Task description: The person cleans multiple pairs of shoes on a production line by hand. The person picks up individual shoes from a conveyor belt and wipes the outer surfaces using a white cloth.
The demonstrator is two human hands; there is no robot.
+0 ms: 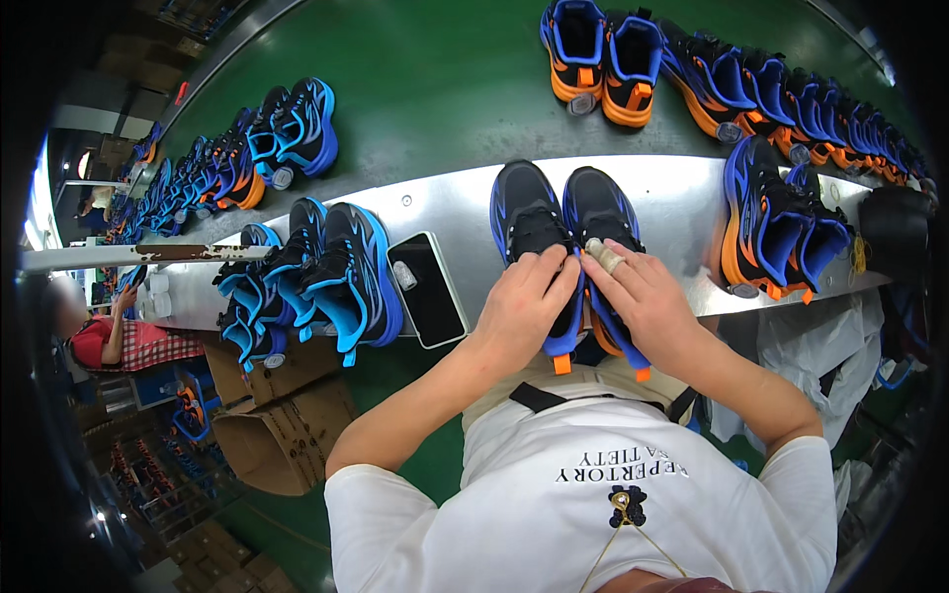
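A pair of black and blue sneakers lies side by side on the metal ledge (672, 188), toes pointing away from me. My left hand (524, 301) rests on the left sneaker (526, 212), fingers curled at its laces and tongue. My right hand (643, 292), with tape on the index finger, grips the opening of the right sneaker (599, 208). Orange pull tabs hang from both heels toward my body.
A black phone (427, 289) lies on the ledge left of the pair. More sneakers (326, 277) are piled at the left and others (781, 232) at the right. Behind, a green conveyor (445, 89) carries rows of sneakers. A cardboard box (287, 425) and another person (114, 336) are lower left.
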